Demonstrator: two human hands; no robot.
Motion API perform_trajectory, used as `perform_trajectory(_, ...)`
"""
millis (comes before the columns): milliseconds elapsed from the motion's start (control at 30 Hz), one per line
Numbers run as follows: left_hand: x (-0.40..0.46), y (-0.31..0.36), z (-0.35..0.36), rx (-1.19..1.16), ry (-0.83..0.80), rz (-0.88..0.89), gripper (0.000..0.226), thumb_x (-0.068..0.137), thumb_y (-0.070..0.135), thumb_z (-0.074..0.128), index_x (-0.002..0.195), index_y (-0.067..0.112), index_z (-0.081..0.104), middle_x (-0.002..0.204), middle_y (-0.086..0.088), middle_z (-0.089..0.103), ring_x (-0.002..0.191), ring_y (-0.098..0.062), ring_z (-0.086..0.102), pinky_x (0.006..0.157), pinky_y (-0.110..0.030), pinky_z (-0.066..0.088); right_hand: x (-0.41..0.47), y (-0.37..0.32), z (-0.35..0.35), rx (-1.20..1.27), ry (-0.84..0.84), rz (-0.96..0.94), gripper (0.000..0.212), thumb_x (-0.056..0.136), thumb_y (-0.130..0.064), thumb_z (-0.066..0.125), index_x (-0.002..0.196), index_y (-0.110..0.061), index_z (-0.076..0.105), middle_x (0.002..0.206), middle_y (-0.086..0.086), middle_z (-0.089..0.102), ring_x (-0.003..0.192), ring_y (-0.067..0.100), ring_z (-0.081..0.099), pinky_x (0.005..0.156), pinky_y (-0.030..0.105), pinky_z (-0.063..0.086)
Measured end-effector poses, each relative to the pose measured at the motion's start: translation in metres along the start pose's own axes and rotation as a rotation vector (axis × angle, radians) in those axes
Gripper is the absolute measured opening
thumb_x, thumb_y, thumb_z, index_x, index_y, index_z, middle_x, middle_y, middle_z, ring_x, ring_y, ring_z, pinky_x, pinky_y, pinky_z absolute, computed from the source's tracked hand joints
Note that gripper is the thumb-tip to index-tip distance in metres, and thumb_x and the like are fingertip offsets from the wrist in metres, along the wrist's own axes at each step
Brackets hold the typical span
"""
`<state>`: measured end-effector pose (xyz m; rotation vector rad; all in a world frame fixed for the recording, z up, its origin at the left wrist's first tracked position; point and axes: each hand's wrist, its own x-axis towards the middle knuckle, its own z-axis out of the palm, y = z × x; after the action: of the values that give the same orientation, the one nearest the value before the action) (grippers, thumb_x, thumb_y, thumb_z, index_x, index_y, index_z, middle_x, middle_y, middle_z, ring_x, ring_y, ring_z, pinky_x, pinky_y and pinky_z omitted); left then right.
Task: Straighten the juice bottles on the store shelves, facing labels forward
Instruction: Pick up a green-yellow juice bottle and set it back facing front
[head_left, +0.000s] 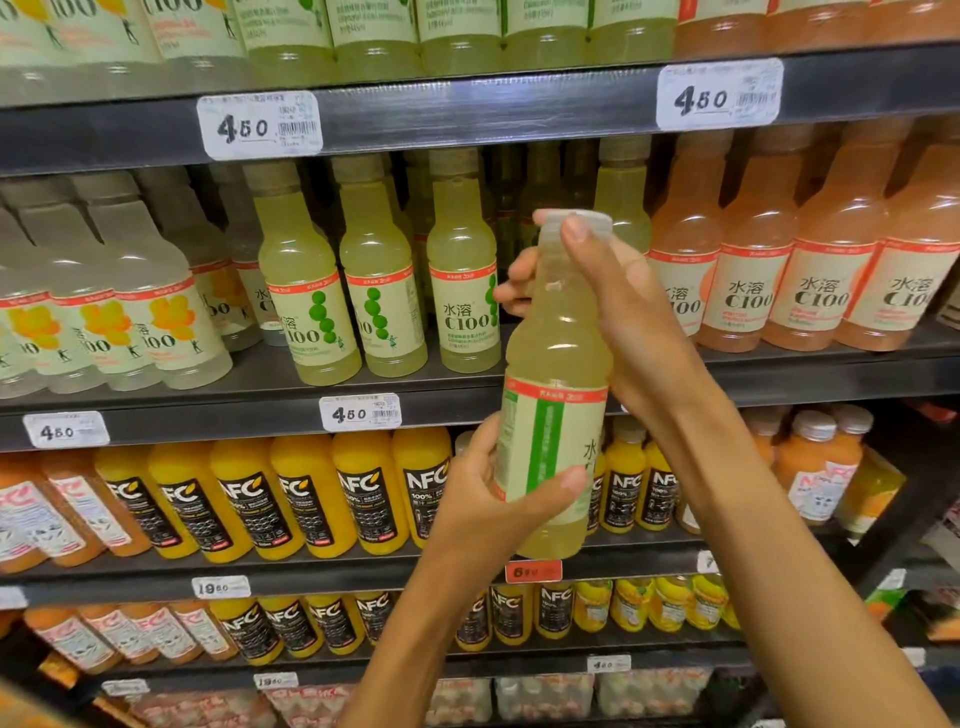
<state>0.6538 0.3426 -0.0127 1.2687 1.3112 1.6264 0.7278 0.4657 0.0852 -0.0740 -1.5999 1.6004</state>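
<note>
Fingers of the left hand (488, 499) wrap the lower label of a pale yellow-green plastic juice bottle (553, 384), thumb across the front, while the right hand (608, 322) curls round its neck and shoulder, with its thumb beside the clear cap (587, 221). Both grips are clamped on that one bottle, which is held upright in the air in front of the middle shelf (779, 374), clear of the row it belongs to. Its cream label shows a green stripe and small print toward us, with only the edge of the main characters peeking at the right, so I judge it wants a turn before it goes back.

The gap it should fill looks to be just right of the three pale green bottles (379, 291) standing on that shelf, beside the orange-pink bottles (753, 270). Trouble could come on the way in: the base might clip a neighbour and tip it, since the rows stand close. A slack lower grip while twisting might also let the smooth, heavy bottle slide down toward the orange NFC juice bottles (311, 499) on the shelf beneath.
</note>
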Motion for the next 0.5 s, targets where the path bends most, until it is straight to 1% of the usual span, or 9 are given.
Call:
perform_trajectory(67, 0.002, -0.004, 0.000, 0.007, 0.027, 0.055, 0.047, 0.061, 0.035, 0.079, 0.099, 0.054, 0.060, 0.105, 0.010, 0.070, 0.097, -0.008, 0.068, 0.072, -0.016, 0.054, -0.007, -0.005, 0.002, -0.186, -0.040, -0.035, 0.033, 0.086, -0.032, 0.058, 0.114, -0.015, 0.053, 0.087, -0.002, 0.072, 0.089, 0.019, 0.070, 0.081, 0.033, 0.056)
perform_trajectory(133, 0.005, -0.006, -0.001, 0.042, 0.089, 0.108, 0.057, 0.061, 0.029, 0.082, 0.110, 0.046, 0.058, 0.106, 0.008, 0.069, 0.096, -0.009, 0.067, 0.072, -0.018, 0.054, -0.014, -0.009, 0.001, -0.256, -0.082, -0.067, 0.030, 0.084, -0.025, 0.061, 0.110, -0.011, 0.054, 0.084, -0.002, 0.072, 0.088, 0.019, 0.070, 0.077, 0.030, 0.056)
perform_trajectory(167, 0.007, -0.007, -0.003, 0.068, 0.118, 0.132, 0.063, 0.063, 0.024, 0.083, 0.117, 0.038, 0.055, 0.107, 0.007, 0.069, 0.097, -0.010, 0.067, 0.073, -0.018, 0.054, -0.018, -0.011, 0.001, -0.261, -0.107, -0.093, 0.028, 0.085, -0.020, 0.061, 0.108, -0.007, 0.053, 0.082, -0.002, 0.071, 0.086, 0.020, 0.070, 0.077, 0.030, 0.056)
perform_trajectory(233, 0.012, -0.008, -0.006, 0.101, 0.144, 0.166, 0.067, 0.067, 0.013, 0.082, 0.125, 0.024, 0.051, 0.110, 0.004, 0.067, 0.101, -0.012, 0.065, 0.076, -0.019, 0.053, -0.025, -0.015, 0.001, -0.283, -0.181, -0.160, 0.027, 0.084, -0.012, 0.061, 0.106, -0.003, 0.049, 0.083, 0.000, 0.069, 0.088, 0.023, 0.069, 0.082, 0.035, 0.054)
perform_trajectory(267, 0.014, -0.008, -0.007, 0.104, 0.149, 0.171, 0.067, 0.067, 0.010, 0.081, 0.126, 0.022, 0.050, 0.111, 0.003, 0.067, 0.102, -0.012, 0.065, 0.078, -0.019, 0.052, -0.028, -0.016, 0.002, -0.304, -0.232, -0.193, 0.028, 0.083, -0.009, 0.063, 0.106, -0.004, 0.048, 0.086, 0.001, 0.068, 0.090, 0.025, 0.068, 0.085, 0.040, 0.053)
perform_trajectory(333, 0.016, -0.009, -0.011, 0.084, 0.134, 0.167, 0.069, 0.066, 0.007, 0.082, 0.125, 0.025, 0.051, 0.113, 0.002, 0.067, 0.105, -0.012, 0.064, 0.080, -0.018, 0.051, -0.032, -0.015, 0.003, -0.326, -0.310, -0.245, 0.032, 0.082, -0.011, 0.067, 0.107, -0.006, 0.048, 0.091, 0.006, 0.066, 0.094, 0.030, 0.065, 0.088, 0.048, 0.051)
perform_trajectory(367, 0.016, -0.008, -0.013, 0.069, 0.111, 0.162, 0.068, 0.066, 0.006, 0.082, 0.123, 0.027, 0.053, 0.113, 0.003, 0.067, 0.105, -0.012, 0.064, 0.080, -0.017, 0.051, -0.033, -0.015, 0.003, -0.312, -0.325, -0.267, 0.032, 0.081, -0.013, 0.067, 0.107, -0.008, 0.049, 0.092, 0.007, 0.065, 0.094, 0.032, 0.065, 0.088, 0.049, 0.050)
perform_trajectory(433, 0.013, -0.006, -0.016, 0.059, 0.058, 0.158, 0.064, 0.066, 0.008, 0.083, 0.119, 0.033, 0.056, 0.113, 0.005, 0.068, 0.104, -0.011, 0.065, 0.079, -0.016, 0.051, -0.033, -0.014, 0.001, -0.245, -0.339, -0.289, 0.034, 0.078, -0.013, 0.068, 0.106, -0.010, 0.049, 0.091, 0.005, 0.066, 0.092, 0.033, 0.065, 0.084, 0.047, 0.052)
perform_trajectory(500, 0.011, -0.006, -0.018, 0.071, -0.008, 0.143, 0.061, 0.063, 0.017, 0.084, 0.113, 0.042, 0.059, 0.112, 0.008, 0.068, 0.104, -0.011, 0.065, 0.079, -0.015, 0.052, -0.028, -0.014, 0.000, -0.147, -0.377, -0.228, 0.036, 0.076, -0.013, 0.068, 0.108, -0.011, 0.050, 0.091, 0.002, 0.066, 0.090, 0.030, 0.066, 0.081, 0.040, 0.052)
